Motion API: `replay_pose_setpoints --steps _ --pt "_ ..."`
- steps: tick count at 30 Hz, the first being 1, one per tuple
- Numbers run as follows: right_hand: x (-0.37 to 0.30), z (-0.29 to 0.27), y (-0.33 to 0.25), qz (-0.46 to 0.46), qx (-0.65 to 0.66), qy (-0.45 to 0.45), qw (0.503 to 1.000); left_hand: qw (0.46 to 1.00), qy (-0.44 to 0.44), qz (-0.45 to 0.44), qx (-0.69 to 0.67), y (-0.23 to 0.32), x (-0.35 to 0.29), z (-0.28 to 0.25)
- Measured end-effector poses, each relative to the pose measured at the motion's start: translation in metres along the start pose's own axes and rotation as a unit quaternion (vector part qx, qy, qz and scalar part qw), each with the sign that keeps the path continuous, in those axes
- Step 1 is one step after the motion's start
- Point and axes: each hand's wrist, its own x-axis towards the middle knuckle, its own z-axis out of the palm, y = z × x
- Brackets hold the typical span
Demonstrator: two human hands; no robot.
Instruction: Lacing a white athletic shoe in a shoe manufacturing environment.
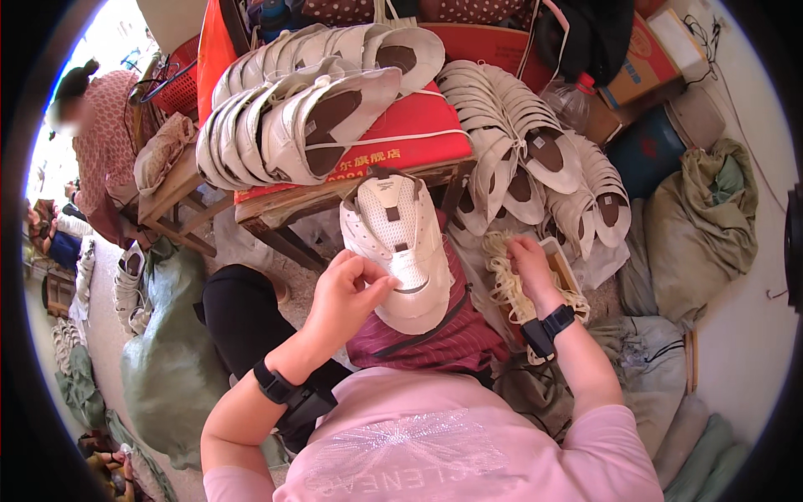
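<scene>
A white shoe upper with a mesh tongue and punched eyelets rests on my lap, toe end toward me. My left hand is at its left side, thumb and forefinger pinched together over the front of the eyelet row; what lies between the fingertips is too small to tell. To the right, my right hand is closed at a bundle of cream shoelaces, its fingers curled down among the strands. The laces spill from a small open box beside my right leg.
Nested white shoe uppers stand on a red-covered wooden bench ahead. More stacked uppers are right of it. Green sacks lie left; a khaki sack stands by the right wall. Another person is at far left.
</scene>
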Motion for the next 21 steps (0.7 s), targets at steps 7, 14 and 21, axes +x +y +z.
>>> replay_pose_setpoints --steps 7,14,21 --pt "-0.050 0.054 -0.085 -0.080 -0.024 -0.111 0.990 0.986 -0.131 0.085 -0.065 0.015 0.000 -0.011" --pt "-0.082 0.068 -0.133 -0.074 0.043 -0.237 0.968 0.903 -0.160 0.373 0.143 0.029 -0.004 -0.021" --pt "-0.156 0.099 -0.192 -0.147 -0.070 -0.428 0.889 0.935 -0.202 0.064 -0.283 0.033 0.007 -0.004"
